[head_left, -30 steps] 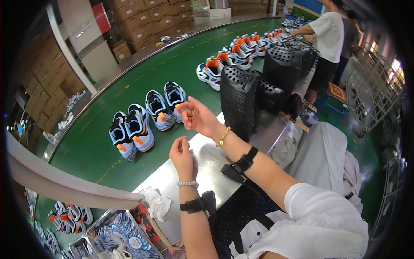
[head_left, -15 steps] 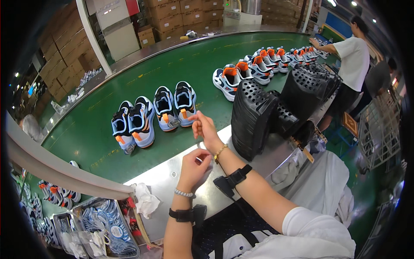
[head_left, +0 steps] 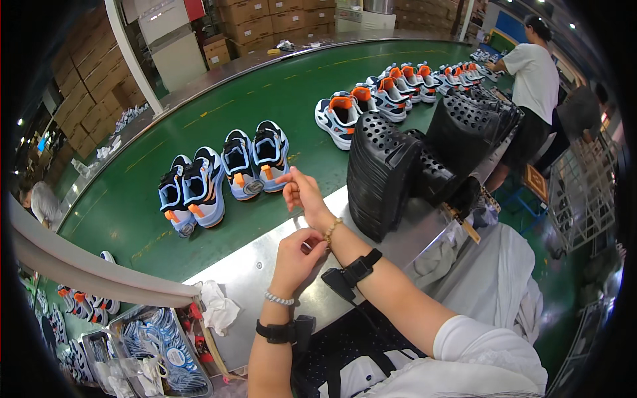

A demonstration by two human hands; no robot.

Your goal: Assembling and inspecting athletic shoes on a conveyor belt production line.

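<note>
My left hand (head_left: pixel 297 261) is closed, thumb and fingertips pinching at the yellowish beaded bracelet (head_left: pixel 334 228) on my right wrist. Loosely curled and partly spread, the fingers of my right hand (head_left: pixel 304 198) hold nothing, with the index finger pointing left. Just beyond them, on the green belt (head_left: pixel 126 212), stand two pairs of blue, white and black sneakers with orange heel tabs: the nearer-to-hand pair (head_left: pixel 271 156) and another pair (head_left: pixel 204 187) farther left. Each wrist or forearm also wears a black strap, and a grey coil band (head_left: pixel 279 299) circles my left wrist.
Large black perforated boot-shaped pieces (head_left: pixel 378 179) stand on the metal ledge (head_left: pixel 255 265) at right. Behind them runs a row of orange-lined sneakers (head_left: pixel 340 116). A tray of blue-and-white laces (head_left: pixel 162 345) and crumpled white paper (head_left: pixel 217 306) lie lower left. A co-worker (head_left: pixel 534 73) stands far right.
The whole view has shifted slightly, and the sneakers on the belt have slid a little left. My left fingers stay at the bracelet, which looks turned. The co-worker's arm has drawn in.
</note>
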